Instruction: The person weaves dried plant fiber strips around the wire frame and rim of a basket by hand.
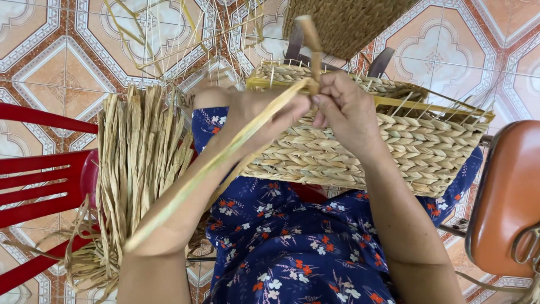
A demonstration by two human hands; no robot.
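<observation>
A half-woven straw basket [394,149] lies on its side on the person's lap, over a blue dress with little flowers [292,247]. Thin stiff stalks poke out along its open top edge. The left hand [264,112] is closed around a long flat strip of dried reed [208,169], which runs from the basket's edge down along the left arm. The right hand [346,107] is pinched shut on the end of that strip, right at the basket's edge, just under a wooden stick [310,39] that stands up there. A bundle of dried reed strips [135,169] hangs over a red plastic chair [39,174] beside the left arm. An orange-brown seat [506,197] is on the other side. The floor [50,56] has patterned tiles.
</observation>
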